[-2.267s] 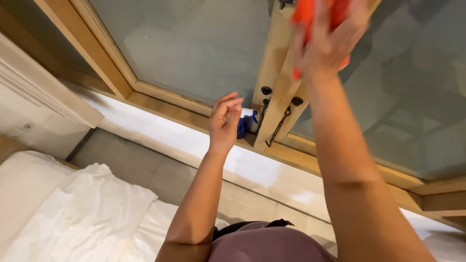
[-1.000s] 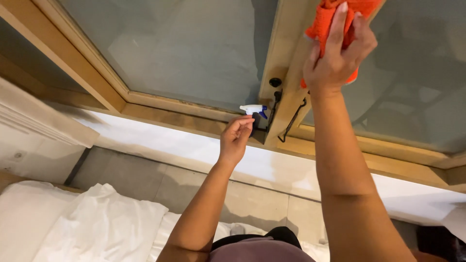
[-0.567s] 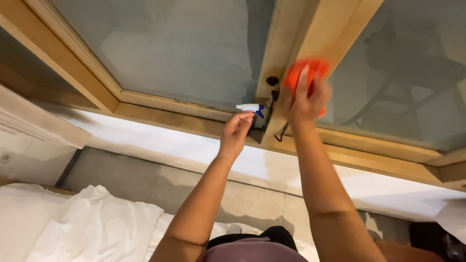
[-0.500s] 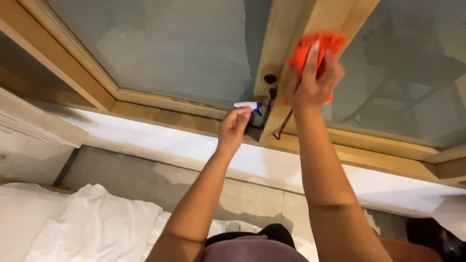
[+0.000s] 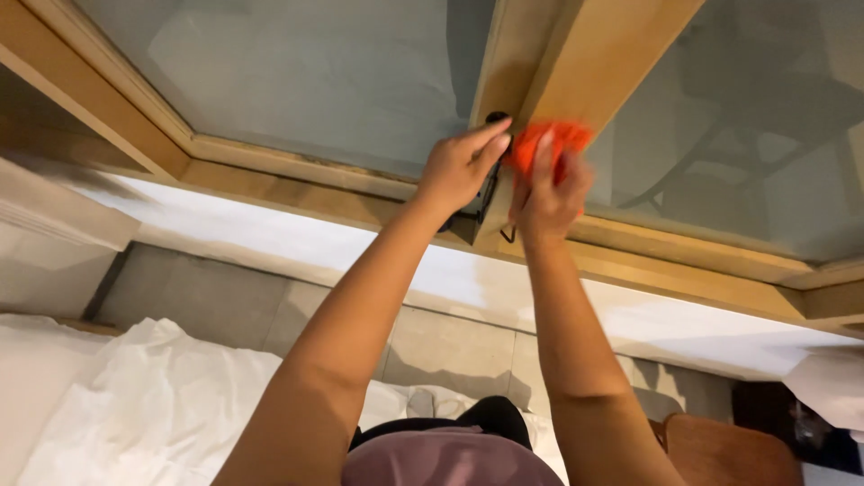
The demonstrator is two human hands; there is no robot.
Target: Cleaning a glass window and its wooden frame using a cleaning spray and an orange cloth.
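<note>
Hands: two | right hand [image 5: 549, 193] grips one orange cloth [image 5: 540, 148] | left hand [image 5: 457, 171] on wooden frame [image 5: 576, 63]

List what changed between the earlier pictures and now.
The right hand brought the orange cloth down the wooden window post to the black handle. The left hand rose from the sill to the post, covering the spray bottle seen earlier. The cloth stays gripped; the white bedding is unchanged.

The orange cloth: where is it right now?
In the head view, the orange cloth is bunched in the right hand, pressed against the wooden window post just right of the left hand.
</note>
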